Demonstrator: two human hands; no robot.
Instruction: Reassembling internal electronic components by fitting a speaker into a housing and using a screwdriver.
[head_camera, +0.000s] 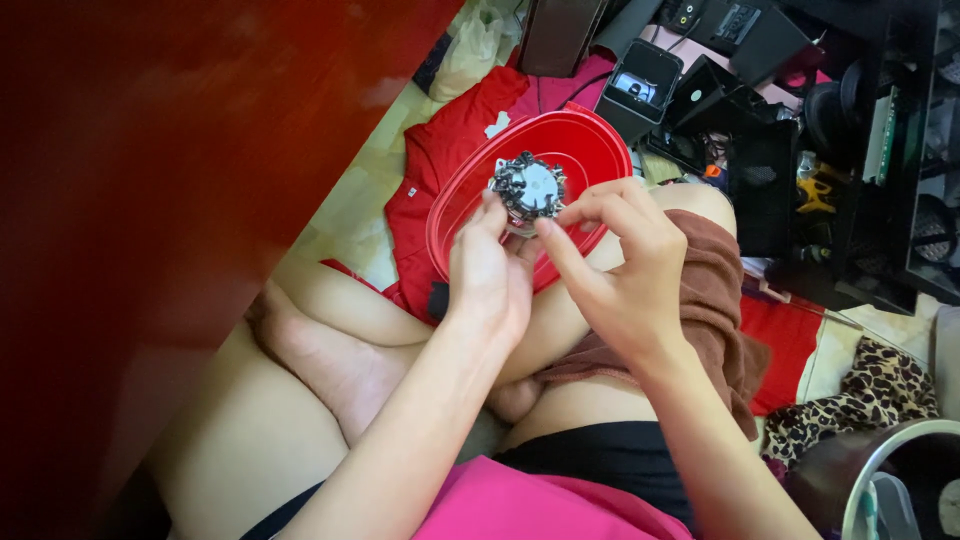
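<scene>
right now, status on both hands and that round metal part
Left hand and right hand both pinch the round metal part. Part held above red lid. Nothing blocking.

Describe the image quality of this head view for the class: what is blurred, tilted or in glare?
Head view: the whole scene is tilted; a blurred, out-of-focus red surface fills the left side; the round metal part held by the left hand and right hand is sharp, its pale centre catching glare; the corners darken.
</scene>
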